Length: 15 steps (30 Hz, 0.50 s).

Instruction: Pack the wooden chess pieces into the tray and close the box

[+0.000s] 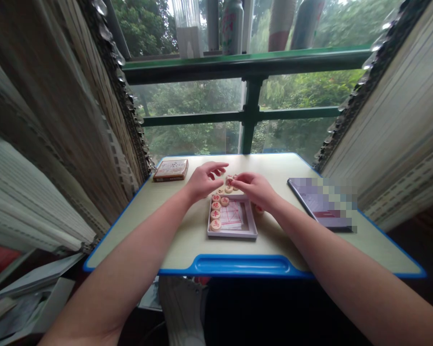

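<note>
A shallow white box (232, 235) lies in the middle of the table, a folded paper with red lines (234, 216) inside it. Along its left wall several round Chinese chess pieces (215, 214) with red characters form a column, with one more beside the top. Just behind the box, more chess pieces (229, 189) are gathered. My left hand (206, 180) hovers left of them, fingers apart, holding nothing. Between the fingertips of my right hand (254, 186) is a Chinese chess piece (230, 180). Another red-marked piece (260, 209) lies right of the box, partly under my right wrist.
A flat brown box (171, 170) lies at the table's back left. On the right is a dark-edged tablet or book (321, 204), partly pixelated. The table (137, 245) has a blue rim and front groove. Cans (233, 26) and cups stand on the window ledge; curtains hang on both sides.
</note>
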Each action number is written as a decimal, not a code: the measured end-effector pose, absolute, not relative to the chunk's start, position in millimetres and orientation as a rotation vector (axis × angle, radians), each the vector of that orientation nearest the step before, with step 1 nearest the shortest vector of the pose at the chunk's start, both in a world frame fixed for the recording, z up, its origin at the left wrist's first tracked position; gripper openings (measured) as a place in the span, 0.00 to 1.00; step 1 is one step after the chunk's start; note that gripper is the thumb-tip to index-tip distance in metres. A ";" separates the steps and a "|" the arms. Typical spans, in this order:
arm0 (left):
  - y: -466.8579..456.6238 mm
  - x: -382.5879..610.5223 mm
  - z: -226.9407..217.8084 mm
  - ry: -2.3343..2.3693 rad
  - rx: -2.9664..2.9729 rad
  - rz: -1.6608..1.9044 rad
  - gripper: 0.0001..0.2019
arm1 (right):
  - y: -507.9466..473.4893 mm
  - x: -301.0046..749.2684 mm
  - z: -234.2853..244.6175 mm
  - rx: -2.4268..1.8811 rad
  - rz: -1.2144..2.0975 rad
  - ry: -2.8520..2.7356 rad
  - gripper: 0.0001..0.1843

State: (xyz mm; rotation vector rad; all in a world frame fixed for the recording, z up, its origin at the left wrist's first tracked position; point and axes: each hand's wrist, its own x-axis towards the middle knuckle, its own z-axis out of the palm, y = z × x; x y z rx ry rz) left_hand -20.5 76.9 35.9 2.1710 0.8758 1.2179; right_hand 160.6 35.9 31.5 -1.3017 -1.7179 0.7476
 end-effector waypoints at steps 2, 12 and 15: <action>81.1 -23.8 35.2 0.956 2.204 1.283 0.20 | 36.1 162.2 30.1 -1.371 0.623 -1.856 0.12; 89.5 -26.9 21.2 1.170 2.333 0.869 0.16 | 30.5 157.2 22.8 -1.407 0.107 -2.334 0.11; 84.7 -24.6 26.4 1.129 2.344 0.820 0.16 | 30.1 156.2 23.9 -1.421 0.125 -2.321 0.11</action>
